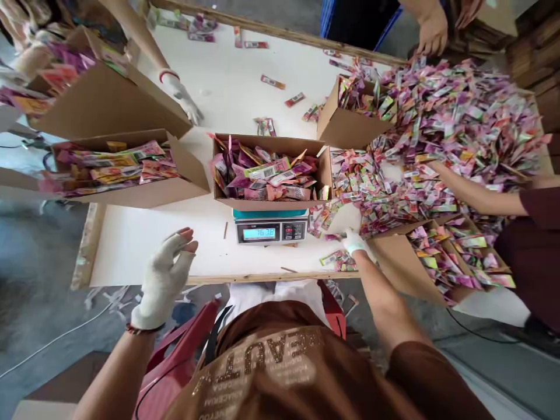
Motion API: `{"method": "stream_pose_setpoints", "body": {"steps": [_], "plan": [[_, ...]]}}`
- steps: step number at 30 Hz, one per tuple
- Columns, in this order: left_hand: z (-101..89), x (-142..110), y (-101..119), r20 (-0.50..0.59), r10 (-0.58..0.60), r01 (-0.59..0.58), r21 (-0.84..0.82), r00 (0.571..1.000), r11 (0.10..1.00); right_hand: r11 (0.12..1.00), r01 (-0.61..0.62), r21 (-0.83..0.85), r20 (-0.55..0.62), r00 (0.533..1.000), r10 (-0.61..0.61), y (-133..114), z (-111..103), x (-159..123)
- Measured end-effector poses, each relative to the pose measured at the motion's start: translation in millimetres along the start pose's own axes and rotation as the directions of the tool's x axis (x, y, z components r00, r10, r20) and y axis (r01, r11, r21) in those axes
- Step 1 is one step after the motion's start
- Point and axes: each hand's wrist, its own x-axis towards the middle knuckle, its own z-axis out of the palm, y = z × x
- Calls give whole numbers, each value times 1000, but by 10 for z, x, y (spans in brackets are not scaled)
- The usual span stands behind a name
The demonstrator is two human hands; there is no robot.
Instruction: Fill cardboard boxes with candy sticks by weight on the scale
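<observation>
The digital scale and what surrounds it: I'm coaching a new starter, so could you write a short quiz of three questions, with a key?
1. What sits on the digital scale?
A) an empty tray
B) an open cardboard box filled with printed sachets
C) a folded glove
2. True or false: the person's left hand wears a white half-finger glove.
3. Fill in: seen from the camera, the large heap of loose sachets covers the ____ end of the white tabletop.

Key: 1 B; 2 true; 3 right
</observation>
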Motion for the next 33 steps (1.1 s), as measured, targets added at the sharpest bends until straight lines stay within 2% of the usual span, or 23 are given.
{"method": "stream_pose_setpoints", "body": {"steps": [4, 9, 10, 12, 15, 17, 20, 22, 24, 27, 30, 33], "plan": [[152, 123, 137, 67, 108, -106, -25, 992, 994, 988, -58, 144, -66, 996, 68, 59, -372, -47], [232, 163, 98, 90, 157, -154, -43, 983, 987, 954, -40, 296, -203, 974, 104, 15, -1144, -198], [245, 164, 84, 97, 158, -154, -53, 983, 987, 941, 17, 339, -234, 970, 67, -55, -1309, -247], [270, 156, 79, 112, 150, -142, -81, 982, 987, 881, 205, 427, -305, 950, -73, -285, -1605, -345], [291, 126, 137, 132, 128, -114, -109, 983, 987, 753, 454, 476, -397, 875, -276, -803, -1897, -442], [286, 101, 193, 151, 129, -112, -118, 980, 987, 732, 508, 453, -408, 849, -336, -1179, -1967, -461], [250, 65, 241, 153, 141, -123, -123, 978, 985, 716, 556, 423, -381, 826, -416, -1622, -1929, -460], [206, 42, 240, 142, 142, -127, -111, 980, 986, 716, 569, 405, -364, 818, -444, -1783, -1871, -470], [142, 30, 238, 130, 148, -136, -94, 980, 986, 717, 575, 395, -373, 813, -446, -1835, -1833, -507], [17, 59, 308, 80, 188, -184, -60, 979, 981, 716, 570, 403, -417, 811, -411, -1744, -1833, -615], [-112, 164, 550, -2, 267, -267, -35, 964, 963, 714, 552, 431, -438, 820, -369, -1457, -1809, -722], [-205, 310, 968, -69, 392, -396, -46, 917, 917, 740, 434, 513, -363, 891, -271, -955, -1637, -745]]}}
